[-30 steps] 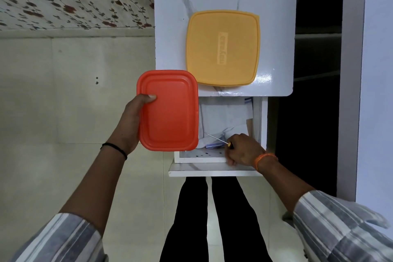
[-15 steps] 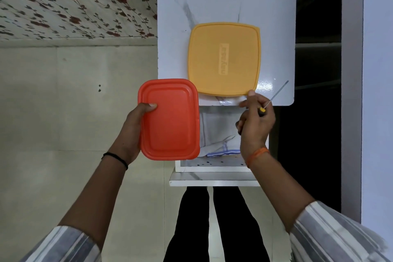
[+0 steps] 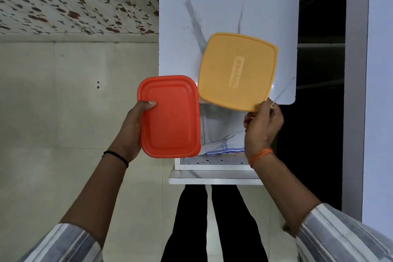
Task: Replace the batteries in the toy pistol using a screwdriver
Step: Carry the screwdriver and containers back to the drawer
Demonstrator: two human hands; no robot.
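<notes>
My left hand [image 3: 134, 127] grips a closed red rectangular box [image 3: 170, 117] by its left edge, holding it in the air in front of the cabinet. My right hand [image 3: 262, 127] pinches the near right corner of a closed yellow square box [image 3: 237, 70], which sits tilted over the white marbled cabinet top [image 3: 212, 6]. The same hand holds a thin screwdriver [image 3: 284, 91], whose metal shaft points up and to the right. No toy pistol or batteries show.
An open drawer [image 3: 212, 165] juts out under the cabinet top, with a white cloth with blue stripes [image 3: 223, 147] inside. Pale floor tiles lie to the left. A dark gap and a white wall stand on the right. My legs are below the drawer.
My right hand came up out of the drawer with the screwdriver and took the yellow box's corner. That box has turned and shifted toward me. The red box stays held.
</notes>
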